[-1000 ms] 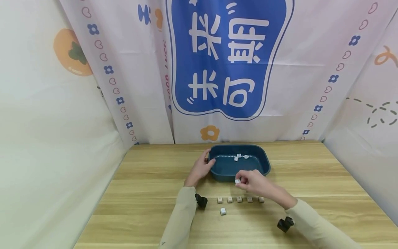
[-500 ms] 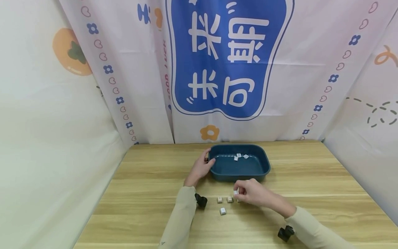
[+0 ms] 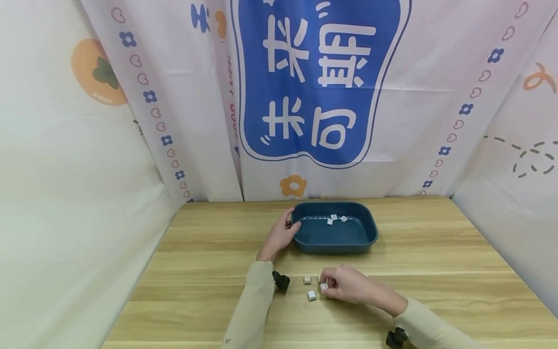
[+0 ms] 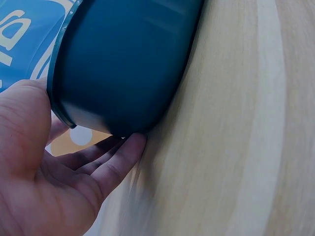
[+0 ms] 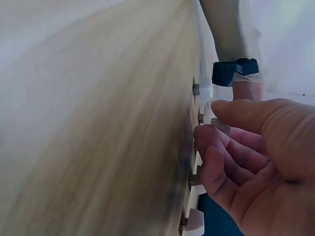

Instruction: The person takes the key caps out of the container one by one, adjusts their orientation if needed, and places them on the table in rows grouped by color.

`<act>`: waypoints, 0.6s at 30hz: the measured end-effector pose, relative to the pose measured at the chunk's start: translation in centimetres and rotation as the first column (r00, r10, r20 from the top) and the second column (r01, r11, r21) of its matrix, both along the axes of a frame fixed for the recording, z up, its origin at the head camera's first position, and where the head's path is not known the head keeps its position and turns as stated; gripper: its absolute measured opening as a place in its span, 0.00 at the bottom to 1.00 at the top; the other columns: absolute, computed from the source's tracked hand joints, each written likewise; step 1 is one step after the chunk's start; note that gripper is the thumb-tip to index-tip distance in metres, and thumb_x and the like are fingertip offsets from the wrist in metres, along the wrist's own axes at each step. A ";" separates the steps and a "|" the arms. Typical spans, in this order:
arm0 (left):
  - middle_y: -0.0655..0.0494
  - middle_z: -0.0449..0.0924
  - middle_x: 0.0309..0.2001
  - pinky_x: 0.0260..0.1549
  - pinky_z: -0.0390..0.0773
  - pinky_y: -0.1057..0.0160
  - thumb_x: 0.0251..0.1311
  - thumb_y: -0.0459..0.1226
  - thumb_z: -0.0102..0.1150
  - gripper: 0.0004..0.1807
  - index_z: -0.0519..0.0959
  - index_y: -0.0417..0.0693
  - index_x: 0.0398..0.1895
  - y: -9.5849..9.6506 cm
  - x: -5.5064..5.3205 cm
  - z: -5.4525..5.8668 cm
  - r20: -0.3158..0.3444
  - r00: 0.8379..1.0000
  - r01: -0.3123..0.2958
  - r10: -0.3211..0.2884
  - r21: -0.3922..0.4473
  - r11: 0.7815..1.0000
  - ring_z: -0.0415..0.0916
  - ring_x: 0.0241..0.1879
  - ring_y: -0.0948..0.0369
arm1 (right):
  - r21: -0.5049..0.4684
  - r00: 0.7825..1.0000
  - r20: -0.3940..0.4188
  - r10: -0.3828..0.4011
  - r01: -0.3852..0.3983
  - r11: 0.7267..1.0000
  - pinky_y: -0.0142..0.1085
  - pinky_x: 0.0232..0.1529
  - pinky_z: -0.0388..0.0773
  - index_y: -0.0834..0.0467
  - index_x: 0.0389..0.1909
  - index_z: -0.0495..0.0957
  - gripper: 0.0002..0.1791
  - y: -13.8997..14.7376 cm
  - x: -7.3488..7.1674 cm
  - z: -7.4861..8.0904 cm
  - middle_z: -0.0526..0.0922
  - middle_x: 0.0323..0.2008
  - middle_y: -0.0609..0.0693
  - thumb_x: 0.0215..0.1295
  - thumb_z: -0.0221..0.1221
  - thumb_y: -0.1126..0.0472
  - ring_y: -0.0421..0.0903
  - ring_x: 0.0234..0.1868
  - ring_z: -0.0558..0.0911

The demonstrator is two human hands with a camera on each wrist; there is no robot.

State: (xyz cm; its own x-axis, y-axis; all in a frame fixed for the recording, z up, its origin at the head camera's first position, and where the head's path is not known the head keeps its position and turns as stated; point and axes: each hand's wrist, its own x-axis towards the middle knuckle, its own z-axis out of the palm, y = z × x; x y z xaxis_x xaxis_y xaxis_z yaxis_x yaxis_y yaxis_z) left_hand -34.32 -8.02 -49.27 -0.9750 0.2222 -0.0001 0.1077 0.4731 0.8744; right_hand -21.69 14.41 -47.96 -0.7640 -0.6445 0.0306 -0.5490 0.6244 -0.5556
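My left hand (image 3: 280, 236) grips the left end of a dark blue rectangular dish (image 3: 335, 249), thumb over the rim and fingers against the outer wall (image 4: 118, 64). Between right thumb and index finger, my right hand (image 3: 350, 284) pinches a small white keycap (image 3: 324, 287) low over the table. One keycap (image 3: 307, 280) of the row on the table shows left of that hand; most of the others are hidden behind it in the head view. A further keycap (image 3: 311, 295) sits in front of the row. In the right wrist view, several keycaps (image 5: 195, 222) stand beneath the fingers.
Inside the dish lie 3 loose white keycaps (image 3: 333, 217). The wooden table (image 3: 196, 291) reaches back to a printed cloth (image 3: 261, 179), with white cloth walls on both sides. A black wrist camera (image 3: 281, 281) sits on the left sleeve.
My right hand has come from the dish's front rim toward me and slightly left with the pinched keycap, down to beside the front keycap. The left hand keeps its grip on the dish.
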 end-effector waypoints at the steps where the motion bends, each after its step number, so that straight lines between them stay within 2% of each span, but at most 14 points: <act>1: 0.40 0.68 0.67 0.55 0.75 0.47 0.71 0.50 0.51 0.33 0.55 0.64 0.76 0.0 0.0 0.0 -0.001 1.000 0.001 -0.001 0.003 1.000 0.71 0.63 0.49 | 0.006 1.000 0.004 -0.004 0.004 1.000 0.24 0.23 0.67 0.51 0.36 0.81 0.05 -0.1 0.0 0.0 0.71 0.19 0.33 0.61 0.67 0.57 0.26 0.20 0.67; 8: 0.40 0.70 0.66 0.56 0.75 0.47 0.71 0.48 0.51 0.32 0.55 0.62 0.76 0.0 -0.3 -0.2 -0.009 1.000 -0.001 0.001 -0.003 1.000 0.71 0.63 0.49 | 0.043 1.000 0.014 -0.012 0.011 0.999 0.24 0.24 0.68 0.50 0.35 0.81 0.06 -0.2 0.0 -0.3 0.72 0.19 0.33 0.60 0.67 0.56 0.27 0.20 0.67; 18: 0.41 0.70 0.66 0.58 0.74 0.46 0.71 0.49 0.52 0.32 0.56 0.63 0.76 0.1 -0.3 -0.1 -0.011 1.000 -0.018 0.018 -0.003 1.000 0.71 0.63 0.48 | 0.049 0.998 0.058 0.000 -0.003 0.999 0.25 0.23 0.69 0.51 0.35 0.81 0.07 -0.3 0.1 -0.5 0.72 0.18 0.34 0.60 0.68 0.56 0.27 0.20 0.68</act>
